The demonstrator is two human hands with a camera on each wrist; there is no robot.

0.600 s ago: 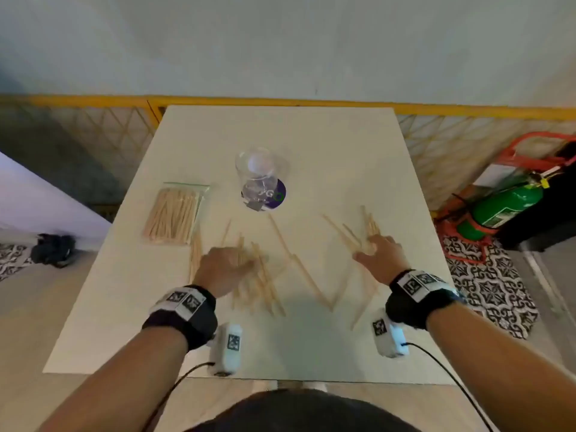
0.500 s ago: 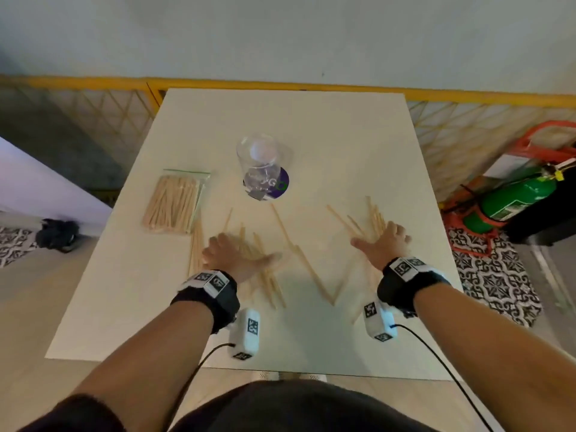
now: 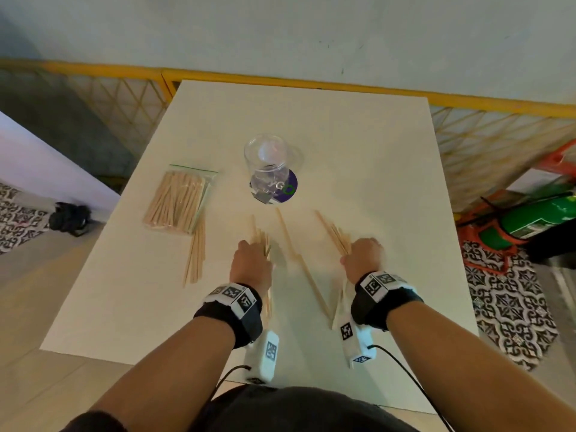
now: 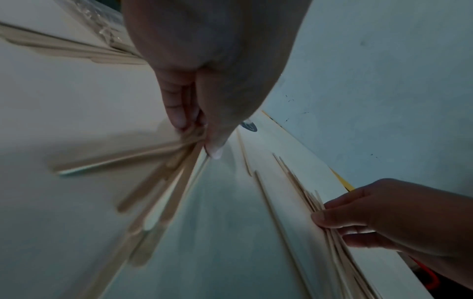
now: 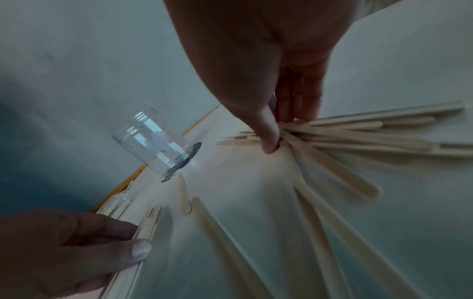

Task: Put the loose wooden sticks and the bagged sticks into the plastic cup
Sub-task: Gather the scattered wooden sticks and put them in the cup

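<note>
Head cam: high, looking forward and down over white rectangular table [image 3: 343, 145], both forearms in frame. Left wrist cam: close under left hand [image 4: 204, 70], facing along fingers, low over tabletop. Right wrist cam: same, under right hand [image 5: 268, 60]. Shared across all three: clear plastic cup [image 3: 268, 163], pale flat wooden sticks [image 5: 332, 172].

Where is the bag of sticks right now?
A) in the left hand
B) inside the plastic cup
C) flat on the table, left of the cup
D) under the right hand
C: the bag of sticks lies flat on the table, left of the plastic cup, with neither hand touching it.
</note>
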